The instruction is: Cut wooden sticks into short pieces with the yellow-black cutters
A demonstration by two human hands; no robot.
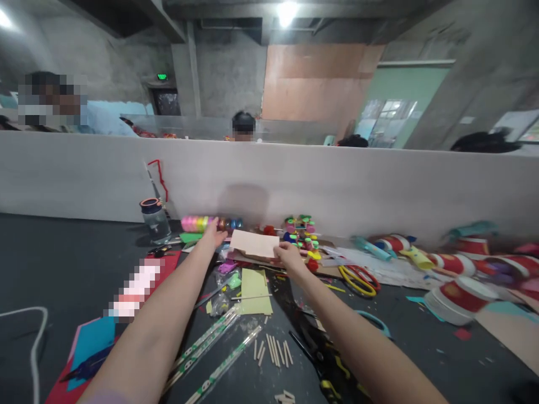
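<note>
My right hand (289, 255) pinches the right edge of a pale piece of card (255, 244) at the back of the table. My left hand (216, 233) reaches out beside the card's left end, fingers apart and holding nothing. Just behind it lies a row of colourful tape rolls (196, 224), partly covered by the fingers. Under and in front of the card are a yellow paper sheet (255, 292) and small plastic bags (221, 300). To the right of my right hand sit small toy-like pieces with pink and green wheels (300, 225).
Paper-wrapped chopsticks (223, 367) and short wooden sticks (275, 350) lie in front. Black-handled scissors (314, 359) and yellow-handled scissors (357, 282) are to the right. A water jar (155, 221) stands left. Red-and-white paper cups (458, 300) lie right. A white partition (295, 179) closes the back; people sit beyond.
</note>
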